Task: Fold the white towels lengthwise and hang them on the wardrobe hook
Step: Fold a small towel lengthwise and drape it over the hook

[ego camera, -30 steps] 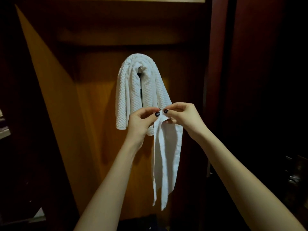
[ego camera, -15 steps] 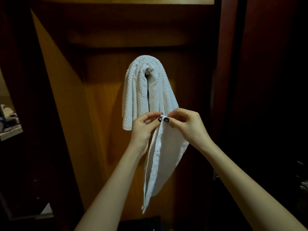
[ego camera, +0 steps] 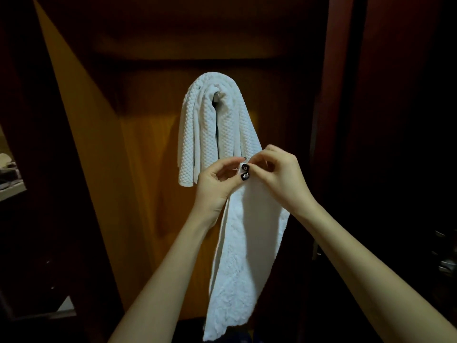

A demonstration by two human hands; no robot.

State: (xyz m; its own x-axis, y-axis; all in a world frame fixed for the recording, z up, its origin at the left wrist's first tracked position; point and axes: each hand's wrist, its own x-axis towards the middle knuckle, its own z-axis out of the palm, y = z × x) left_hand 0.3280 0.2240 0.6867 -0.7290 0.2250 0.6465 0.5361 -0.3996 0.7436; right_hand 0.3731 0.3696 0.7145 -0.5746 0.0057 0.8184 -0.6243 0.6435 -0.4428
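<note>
1. The left hand point(ego camera: 217, 184) and right hand point(ego camera: 279, 177) each pinched the top edge of the plush white terry towel point(ego camera: 247, 256), which hung folded lengthwise just below the hook.
2. A slackened pinch could have let the fold open or the towel drop.
3. Lifting it might have dragged off the white waffle-weave towel point(ego camera: 197, 125) already draped there; the hook itself was probably buried beneath it.
4. Behind stood the orange-brown wooden wardrobe panel point(ego camera: 148, 169), dimly lit, with a pale shelf point(ego camera: 10, 191) far left.
</note>
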